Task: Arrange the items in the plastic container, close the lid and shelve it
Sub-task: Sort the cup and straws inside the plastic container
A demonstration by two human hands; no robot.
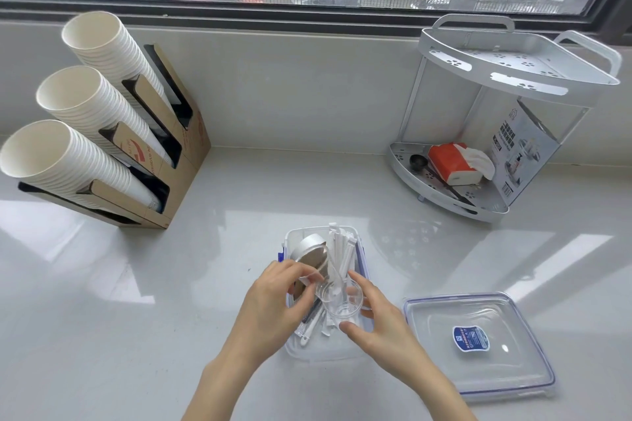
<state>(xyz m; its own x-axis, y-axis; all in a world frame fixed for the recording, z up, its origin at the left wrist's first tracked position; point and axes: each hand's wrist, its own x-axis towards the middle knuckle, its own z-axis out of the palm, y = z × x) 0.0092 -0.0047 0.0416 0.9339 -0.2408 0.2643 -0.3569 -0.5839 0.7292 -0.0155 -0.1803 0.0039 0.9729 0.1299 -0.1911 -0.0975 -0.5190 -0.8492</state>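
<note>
A clear plastic container with blue latches stands open on the white counter in front of me. Inside lean a round silver tin, several white paper-wrapped sticks and white plastic utensils. Both hands are over the container. My left hand pinches the rim of a small clear plastic cup, and my right hand cradles the same cup from the right and below. The container's clear lid, with a blue label, lies flat on the counter to the right.
A white two-tier corner shelf stands at the back right; its lower tier holds an orange tissue pack, a black spoon and a printed box. A cardboard dispenser with three paper cup stacks sits at the left, below the window.
</note>
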